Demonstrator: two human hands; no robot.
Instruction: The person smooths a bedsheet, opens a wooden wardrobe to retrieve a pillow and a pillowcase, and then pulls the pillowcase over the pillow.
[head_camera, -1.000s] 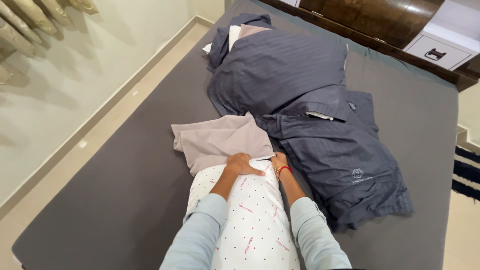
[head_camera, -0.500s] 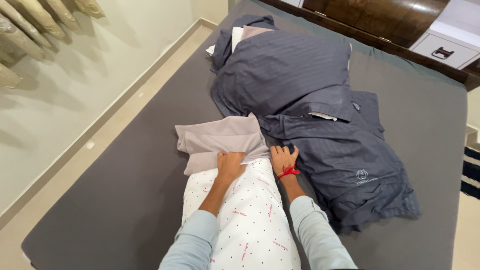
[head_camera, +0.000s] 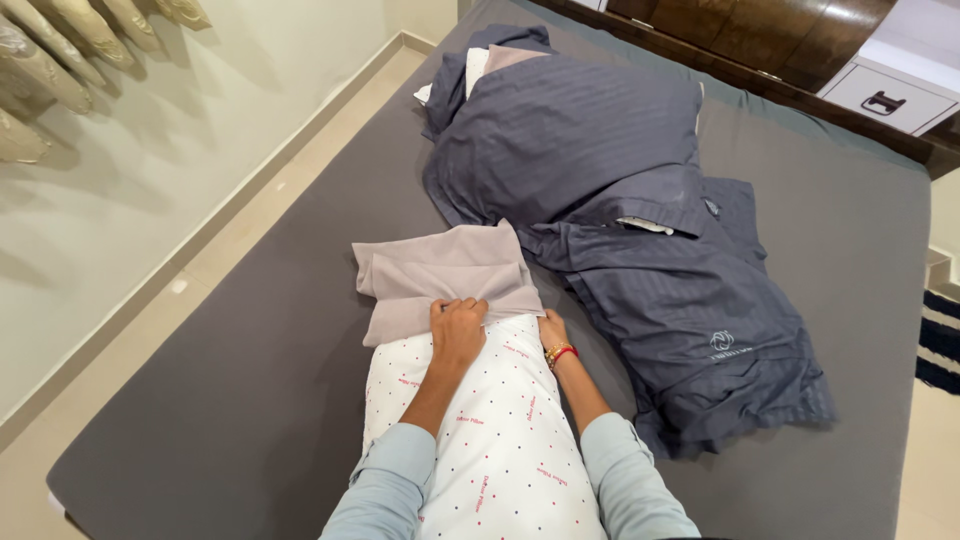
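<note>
Bed under dark grey fitted sheet, white dotted pillow lying near its foot, mauve pillowcase at pillow's far end, heap of dark grey striped pillows toward wooden headboard

Matt taupe cloth pillowcase, smooth dotted white fabric pillow, faintly sheened striped grey covers, glossy wooden headboard

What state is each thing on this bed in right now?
White dotted pillow: far end inside the beige case, rest bare.
Beige pillowcase: partly on, bunched and creased.
Grey pillows: covered, piled up.
Left hand: closed on the pillowcase edge.
Right hand: at the case's edge, grip unclear.
Grey sheet: spread flat.
</note>
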